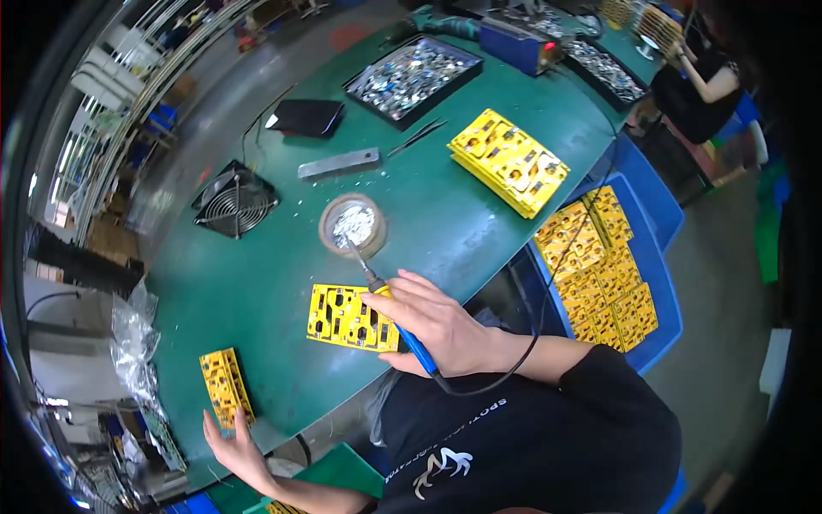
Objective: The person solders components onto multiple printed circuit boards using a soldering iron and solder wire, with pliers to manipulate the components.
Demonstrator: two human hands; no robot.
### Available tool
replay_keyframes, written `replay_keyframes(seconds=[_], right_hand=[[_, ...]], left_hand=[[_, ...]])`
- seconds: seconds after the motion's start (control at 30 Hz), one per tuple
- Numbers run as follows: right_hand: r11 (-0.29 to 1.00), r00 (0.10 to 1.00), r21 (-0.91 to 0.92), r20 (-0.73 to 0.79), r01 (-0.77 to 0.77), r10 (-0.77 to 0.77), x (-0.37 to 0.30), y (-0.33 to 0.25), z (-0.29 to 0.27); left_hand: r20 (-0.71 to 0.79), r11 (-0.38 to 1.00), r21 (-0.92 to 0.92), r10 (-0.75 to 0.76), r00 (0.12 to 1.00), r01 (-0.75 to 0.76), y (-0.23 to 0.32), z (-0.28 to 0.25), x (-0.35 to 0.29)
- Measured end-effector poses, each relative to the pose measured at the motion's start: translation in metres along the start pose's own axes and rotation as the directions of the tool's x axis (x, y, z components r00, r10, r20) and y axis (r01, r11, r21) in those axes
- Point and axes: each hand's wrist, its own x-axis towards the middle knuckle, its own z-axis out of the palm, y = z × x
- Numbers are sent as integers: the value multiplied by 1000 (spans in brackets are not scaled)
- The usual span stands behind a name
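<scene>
My right hand [441, 325] is closed round a soldering iron [414, 344] with a blue handle and yellow collar. The iron's tip reaches the near edge of a small round dish [328, 224] holding silvery bits [353, 224]. Partly under this hand, a yellow circuit board panel [341, 315] with dark cut-outs lies flat on the table. At the lower left, my left hand [238, 454] has its thumb and fingers apart at the near end of a small stack of yellow circuit boards [225, 385]. Whether the fingertips touch the stack is hard to make out.
On the green table [282, 248] are a black fan [235, 204], a grey metal bar [338, 163], tweezers [418, 137], a parts tray [411, 77] and stacked yellow panels [509, 163]. A blue bin [670, 313] holds more boards at right. The iron's cord [538, 330] crosses my right forearm. Another person [706, 86] sits far right.
</scene>
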Motion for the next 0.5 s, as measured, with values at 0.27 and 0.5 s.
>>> replay_keyframes(seconds=[0.27, 0.5], right_hand=[[983, 957, -184, -287, -19, -35, 6, 9, -82], [884, 836, -406, -548, -232, -32, -2, 44, -140]], left_hand=[[48, 982, -188, -22, 999, 30, -20, 19, 9], [157, 954, -286, -41, 987, 85, -22, 14, 16]])
